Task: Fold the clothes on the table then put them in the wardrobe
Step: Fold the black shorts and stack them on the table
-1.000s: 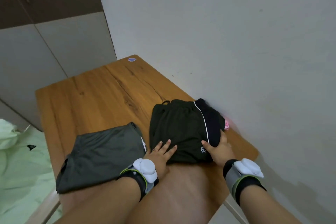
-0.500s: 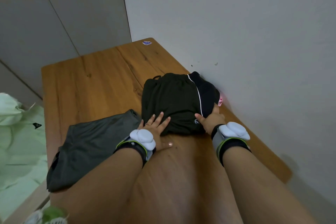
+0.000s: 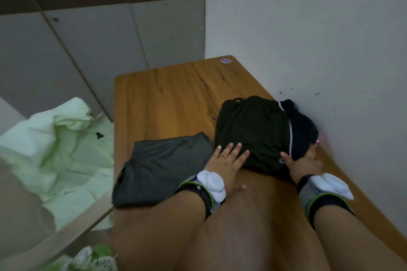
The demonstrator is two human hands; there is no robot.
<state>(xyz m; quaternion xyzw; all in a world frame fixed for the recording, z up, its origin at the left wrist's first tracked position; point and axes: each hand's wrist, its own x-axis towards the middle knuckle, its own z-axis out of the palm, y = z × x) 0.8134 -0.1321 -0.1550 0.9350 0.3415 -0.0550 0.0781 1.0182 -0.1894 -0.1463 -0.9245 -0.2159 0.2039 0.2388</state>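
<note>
The folded black garment lies on the tabletop, its far right side pushed against the wall. A thin white stripe runs down its right part, and a small pale logo sits at its near edge, just beside the right thumb. The left hand lies flat on the garment's near left corner, fingers straight and spread, a ring on one of them, the thumb resting on the wood below. The right hand holds the near right corner: the thumb lies on top of the cloth and the rest of the fingers are tucked under or behind the fold, so how they lie cannot be told. A bit of pink shows just beyond the right fingers, between the garment and the wall; what it is cannot be told.

Left of the left fingers, touching the black garment's edge, lies a folded grey garment, partly hidden by the left forearm. Both wrists carry dark bands with white devices. Far beyond the fingers a small sticker sits near the tabletop's far corner. Further left, off the tabletop, pale green bedding lies rumpled, and behind it stand grey wardrobe doors, closed.
</note>
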